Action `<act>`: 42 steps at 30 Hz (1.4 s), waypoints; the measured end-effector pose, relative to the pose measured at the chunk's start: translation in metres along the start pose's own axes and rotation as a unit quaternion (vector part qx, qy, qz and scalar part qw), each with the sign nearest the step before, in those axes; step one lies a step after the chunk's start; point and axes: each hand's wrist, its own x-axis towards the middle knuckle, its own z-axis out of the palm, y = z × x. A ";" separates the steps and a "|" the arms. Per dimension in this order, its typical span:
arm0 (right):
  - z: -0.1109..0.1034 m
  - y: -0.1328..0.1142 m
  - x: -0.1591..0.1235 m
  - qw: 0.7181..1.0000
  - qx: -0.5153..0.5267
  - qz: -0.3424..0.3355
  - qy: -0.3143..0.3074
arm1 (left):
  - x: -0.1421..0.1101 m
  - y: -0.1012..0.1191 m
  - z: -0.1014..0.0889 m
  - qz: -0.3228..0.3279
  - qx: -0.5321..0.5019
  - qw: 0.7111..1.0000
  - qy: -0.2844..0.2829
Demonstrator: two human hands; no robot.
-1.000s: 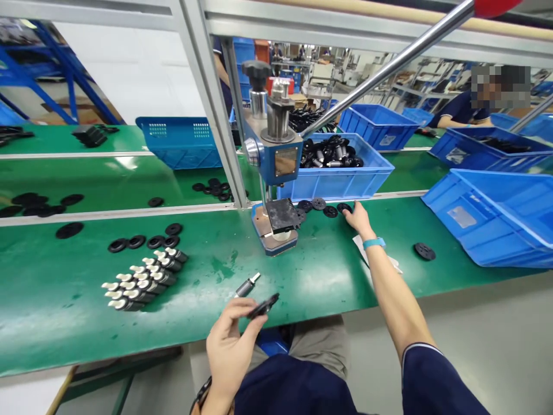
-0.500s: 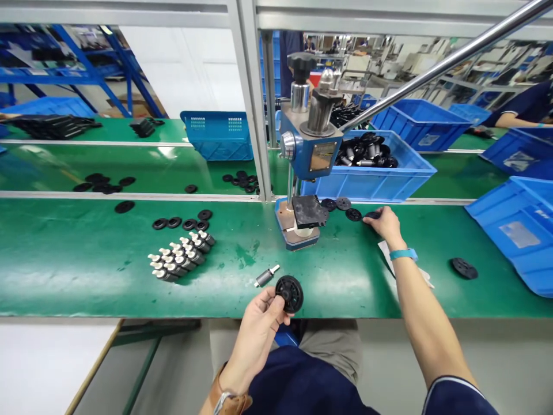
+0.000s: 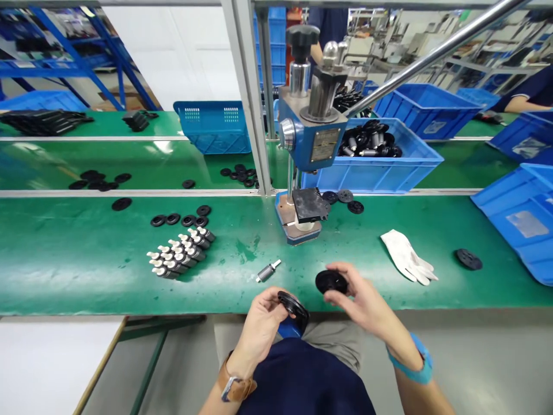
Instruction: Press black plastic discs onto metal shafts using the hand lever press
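Note:
Close to the table's front edge, my left hand (image 3: 268, 317) grips a black plastic wheel (image 3: 294, 305), which is tilted nearly edge-on. To its right, my right hand (image 3: 356, 294) pinches a black disc (image 3: 330, 281) between thumb and fingers. The two parts are apart from each other. A small grey cylinder with a white shaft (image 3: 268, 271) lies on the green table just beyond my left hand. Past both hands stands a blue hand press (image 3: 313, 132), with a black block (image 3: 309, 204) on its base and several black discs (image 3: 345, 196) beside it.
Grey-and-white cylinders (image 3: 181, 253) stand grouped at left, with black rings (image 3: 188, 221) behind them. A white glove (image 3: 406, 257) and a single black disc (image 3: 469, 259) lie at right. Blue bins (image 3: 380, 173) line the back and right side. The press's long lever (image 3: 432, 57) reaches up right.
My right hand has come back from beside the press toward my left hand, bringing a black disc from the group there. My left hand has tilted its wheel. The glove is now uncovered.

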 end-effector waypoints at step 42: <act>0.016 0.062 0.028 0.962 -0.161 -0.028 0.218 | -0.008 0.002 -0.016 0.056 0.077 0.995 0.013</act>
